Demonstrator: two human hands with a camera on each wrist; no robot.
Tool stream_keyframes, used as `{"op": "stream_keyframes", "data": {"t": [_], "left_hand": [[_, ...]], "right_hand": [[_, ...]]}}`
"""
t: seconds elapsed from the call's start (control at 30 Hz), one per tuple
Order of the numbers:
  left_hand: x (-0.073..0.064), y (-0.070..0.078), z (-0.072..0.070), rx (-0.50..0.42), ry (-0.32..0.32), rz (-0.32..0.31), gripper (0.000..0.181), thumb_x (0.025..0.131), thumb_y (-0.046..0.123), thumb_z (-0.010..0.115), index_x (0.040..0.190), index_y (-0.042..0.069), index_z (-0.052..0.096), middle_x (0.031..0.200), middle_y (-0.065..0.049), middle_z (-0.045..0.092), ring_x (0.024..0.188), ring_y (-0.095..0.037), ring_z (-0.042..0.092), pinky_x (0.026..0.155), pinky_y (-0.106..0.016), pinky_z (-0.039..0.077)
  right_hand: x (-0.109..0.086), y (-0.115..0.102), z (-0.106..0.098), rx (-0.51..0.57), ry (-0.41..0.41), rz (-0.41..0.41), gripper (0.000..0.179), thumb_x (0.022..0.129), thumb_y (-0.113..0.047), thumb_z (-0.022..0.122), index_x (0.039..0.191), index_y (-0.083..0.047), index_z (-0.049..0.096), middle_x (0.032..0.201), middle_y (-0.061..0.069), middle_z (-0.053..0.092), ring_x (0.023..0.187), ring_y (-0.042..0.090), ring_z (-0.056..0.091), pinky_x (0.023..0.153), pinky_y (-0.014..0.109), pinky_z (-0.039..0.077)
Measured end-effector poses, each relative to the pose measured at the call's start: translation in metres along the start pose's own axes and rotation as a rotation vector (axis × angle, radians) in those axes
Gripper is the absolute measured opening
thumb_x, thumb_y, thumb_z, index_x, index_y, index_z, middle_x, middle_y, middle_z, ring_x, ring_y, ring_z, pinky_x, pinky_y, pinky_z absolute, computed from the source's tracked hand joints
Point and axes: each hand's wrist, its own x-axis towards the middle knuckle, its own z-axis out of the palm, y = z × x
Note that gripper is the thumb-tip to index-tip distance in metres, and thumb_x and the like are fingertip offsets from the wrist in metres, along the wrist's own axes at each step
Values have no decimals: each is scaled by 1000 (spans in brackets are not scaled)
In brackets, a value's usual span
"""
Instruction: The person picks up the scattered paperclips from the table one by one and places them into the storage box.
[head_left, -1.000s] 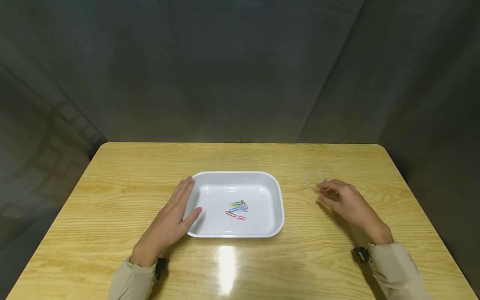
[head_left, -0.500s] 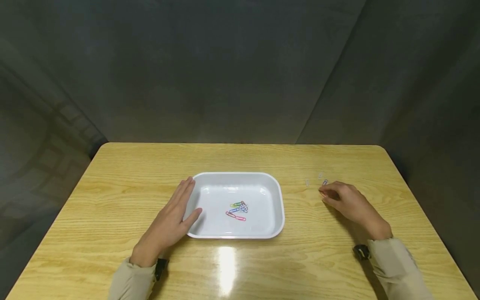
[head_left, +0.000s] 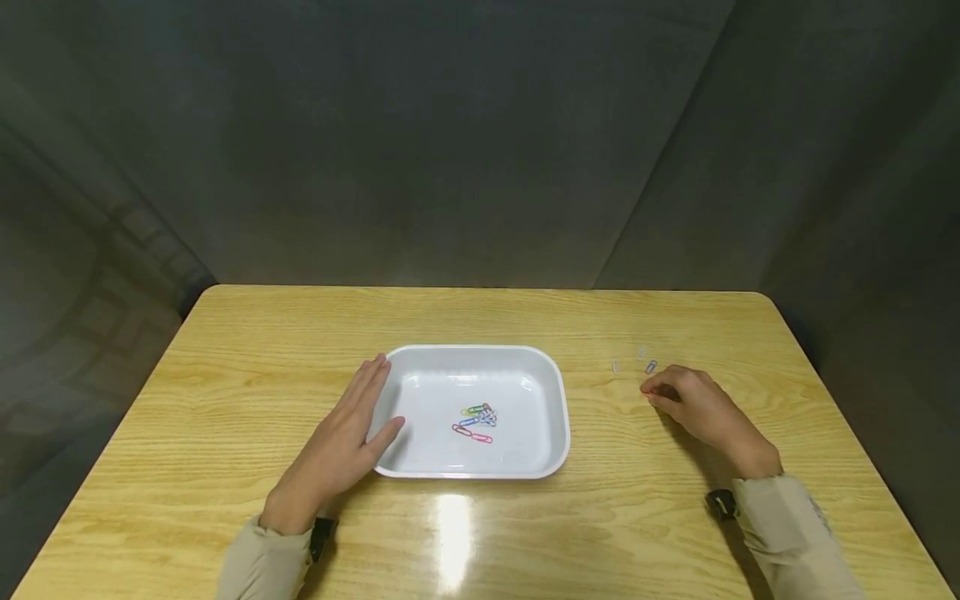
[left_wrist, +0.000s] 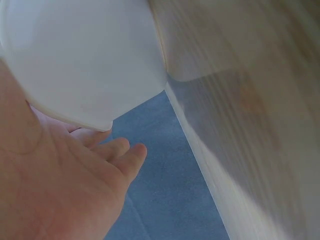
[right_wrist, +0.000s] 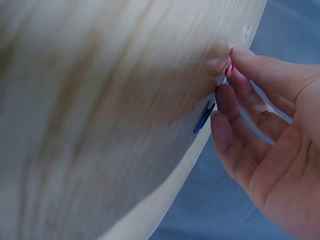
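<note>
My left hand [head_left: 337, 446] lies against the left side of a white plastic tray [head_left: 435, 454], fingers straight along the rim and thumb over the inside. In the left wrist view its fingers reach beneath the tray's lip. Several coloured paper clips [head_left: 480, 437] lie in the middle of the tray. To the tray's right, my right hand [head_left: 701, 412] pinches a pink-red paper clip [right_wrist: 228, 68] between thumb and forefinger, close over the tabletop. Just beyond those fingertips lies a blue paper clip [head_left: 651, 367], also visible in the right wrist view beside the curled lower fingers.
Two pale, clear paper clips lie farther back, the nearer clear clip [head_left: 616, 367] toward the tray and the other clear clip [head_left: 641, 352] behind it. The wooden table [head_left: 225, 400] ends at a dark curtain [head_left: 420, 150].
My right hand has drawn slightly back and to the right, its fingertips closing on the pink-red clip. The blue clip now shows fully. My left hand and the tray have stayed put.
</note>
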Motion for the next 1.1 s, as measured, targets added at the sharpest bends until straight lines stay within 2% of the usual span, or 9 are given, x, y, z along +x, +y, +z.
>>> {"op": "stream_keyframes", "data": {"t": [0.23,0.4,0.7,1.1], "left_hand": [[0,1,-2,-4,-26,-20,79,101,44,53,161,13,12,168,-7,11,155,-31,12,123,-55,22],[0,1,-1,0,-16,-11,79,101,44,53,161,13,12,168,-7,12,155,-32,13,123,-55,22],[0,-1,1,0,3,4,78,101,42,53,160,11,14,168,-10,14,155,-33,13,122,-56,23],[1,-1,1,3,2,10,78,101,43,53,160,10,14,168,-11,14,154,-35,14,122,-57,23]], "right_hand": [[0,-1,1,10,-2,62,14,91,-3,67,103,1,73,93,10,72,81,19,65,70,38,55],[0,-2,1,12,-21,84,10,92,-3,66,99,-1,73,92,10,71,80,18,63,70,37,54],[1,-1,2,-1,-38,66,11,93,-1,63,99,4,71,95,15,72,82,23,66,70,42,56],[-2,-3,1,11,-36,45,12,98,-6,59,101,0,68,98,12,66,84,20,62,70,37,53]]}}
